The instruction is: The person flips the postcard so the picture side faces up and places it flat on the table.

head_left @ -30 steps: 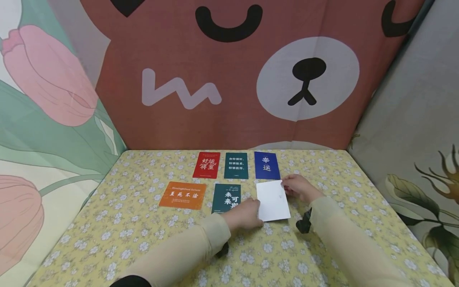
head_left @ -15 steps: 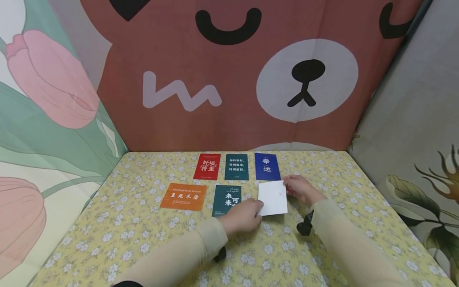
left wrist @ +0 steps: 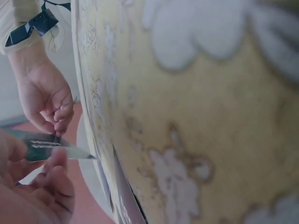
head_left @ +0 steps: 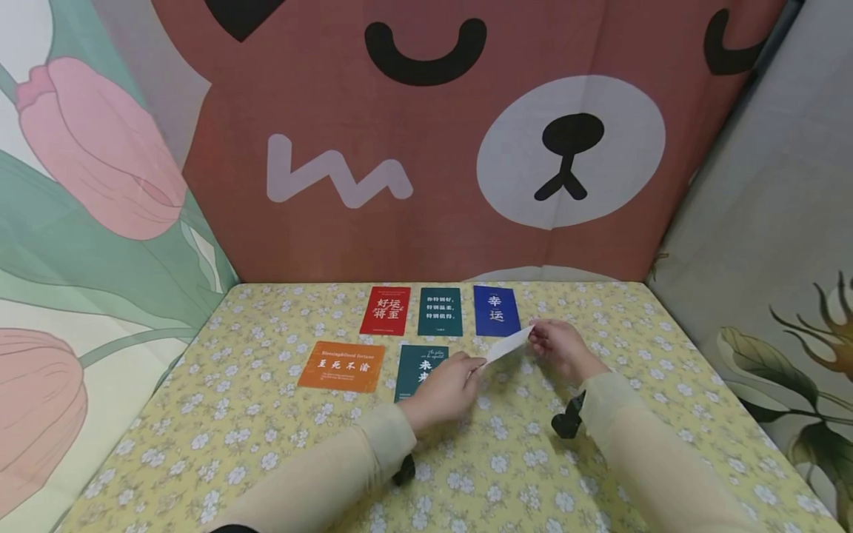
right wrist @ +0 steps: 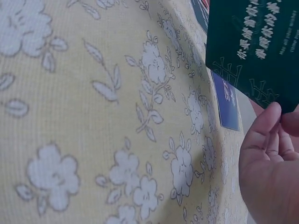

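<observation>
Both hands hold one card (head_left: pixel 509 345), white on its back and dark green with white lettering on its front (right wrist: pixel 254 44). The left hand (head_left: pixel 445 391) pinches it at one side, the right hand (head_left: pixel 565 349) at a corner on the other. In the head view it is raised off the cloth and tilted, so only a narrow white strip shows. Just left of it, a green card (head_left: pixel 415 370) lies partly hidden by the left hand. Beyond the held card lies a blue card (head_left: pixel 496 311).
A red card (head_left: pixel 385 311) and another green card (head_left: pixel 440 312) lie in the back row with the blue one. An orange card (head_left: pixel 342 366) lies at the front left. A yellow floral cloth (head_left: pixel 266 444) covers the table, and a bear-print curtain (head_left: pixel 320 244) hangs behind.
The white-backed card has been lifted and tipped, from a broad white face to a thin strip. The left hand has moved slightly left and up; the right stays nearly in place.
</observation>
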The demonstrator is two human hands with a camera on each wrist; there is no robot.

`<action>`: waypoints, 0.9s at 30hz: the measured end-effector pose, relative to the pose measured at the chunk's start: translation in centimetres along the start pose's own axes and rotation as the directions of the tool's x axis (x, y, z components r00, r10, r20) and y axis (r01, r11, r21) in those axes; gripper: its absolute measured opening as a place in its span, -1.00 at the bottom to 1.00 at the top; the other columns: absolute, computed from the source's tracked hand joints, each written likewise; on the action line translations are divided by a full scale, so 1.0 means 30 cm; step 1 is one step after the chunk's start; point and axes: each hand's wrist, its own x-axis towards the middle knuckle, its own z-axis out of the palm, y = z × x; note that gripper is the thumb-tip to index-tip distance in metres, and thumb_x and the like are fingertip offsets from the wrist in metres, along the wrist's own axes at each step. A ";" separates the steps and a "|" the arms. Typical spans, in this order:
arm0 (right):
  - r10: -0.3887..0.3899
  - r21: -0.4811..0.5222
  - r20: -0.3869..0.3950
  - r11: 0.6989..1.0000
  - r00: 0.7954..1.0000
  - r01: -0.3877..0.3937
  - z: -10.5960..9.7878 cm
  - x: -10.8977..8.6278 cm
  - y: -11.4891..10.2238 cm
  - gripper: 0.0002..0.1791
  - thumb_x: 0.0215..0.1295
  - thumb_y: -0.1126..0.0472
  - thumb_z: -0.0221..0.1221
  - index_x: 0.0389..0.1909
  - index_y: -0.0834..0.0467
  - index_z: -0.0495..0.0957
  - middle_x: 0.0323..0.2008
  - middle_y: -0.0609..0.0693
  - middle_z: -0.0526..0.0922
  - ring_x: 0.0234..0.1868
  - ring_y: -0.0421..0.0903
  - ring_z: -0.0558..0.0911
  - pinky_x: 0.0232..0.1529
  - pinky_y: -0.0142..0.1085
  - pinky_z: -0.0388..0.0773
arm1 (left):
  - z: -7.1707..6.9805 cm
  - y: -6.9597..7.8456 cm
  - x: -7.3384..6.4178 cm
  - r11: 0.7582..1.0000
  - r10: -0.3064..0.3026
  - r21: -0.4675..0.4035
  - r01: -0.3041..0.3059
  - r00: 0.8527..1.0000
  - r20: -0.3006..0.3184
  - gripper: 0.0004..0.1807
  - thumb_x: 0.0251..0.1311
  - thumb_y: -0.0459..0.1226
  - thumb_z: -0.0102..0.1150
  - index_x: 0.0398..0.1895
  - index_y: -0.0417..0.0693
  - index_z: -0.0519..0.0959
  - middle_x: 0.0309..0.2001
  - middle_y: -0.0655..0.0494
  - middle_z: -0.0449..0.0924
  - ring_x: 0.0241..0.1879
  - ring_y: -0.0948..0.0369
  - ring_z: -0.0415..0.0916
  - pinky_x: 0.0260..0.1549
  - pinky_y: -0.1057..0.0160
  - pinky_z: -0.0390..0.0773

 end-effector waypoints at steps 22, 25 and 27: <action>-0.352 -0.483 -0.097 0.834 0.931 0.266 0.042 -0.025 0.002 -0.66 0.63 0.20 -0.04 0.22 0.34 0.42 0.06 0.21 0.52 0.08 0.10 0.52 0.06 -0.02 0.50 | -0.033 -0.057 0.021 0.920 -0.146 -0.386 0.072 0.976 -0.164 -0.64 0.63 -0.31 -0.18 -0.38 -0.19 0.51 -0.56 0.08 0.40 -0.66 0.25 0.23 -0.59 0.30 0.33; -0.484 -0.618 -0.029 0.697 0.875 0.365 0.082 -0.036 -0.019 -0.67 0.60 0.21 0.00 0.16 0.35 0.52 0.06 0.28 0.56 0.08 0.19 0.54 0.07 0.06 0.49 | -0.033 -0.060 0.024 0.918 -0.146 -0.391 0.072 0.976 -0.163 -0.60 0.63 -0.31 -0.22 -0.50 -0.12 0.37 -0.60 0.10 0.30 -0.67 0.23 0.18 -0.59 0.28 0.30; -0.504 -0.652 0.073 0.629 0.861 0.424 0.100 -0.042 -0.037 -0.67 0.61 0.20 0.02 0.14 0.34 0.57 0.04 0.26 0.61 0.05 0.18 0.58 0.06 0.09 0.51 | -0.037 -0.064 0.027 0.912 -0.156 -0.405 0.073 0.972 -0.177 -0.62 0.63 -0.30 -0.23 -0.47 -0.12 0.38 -0.60 0.09 0.31 -0.66 0.22 0.20 -0.59 0.26 0.32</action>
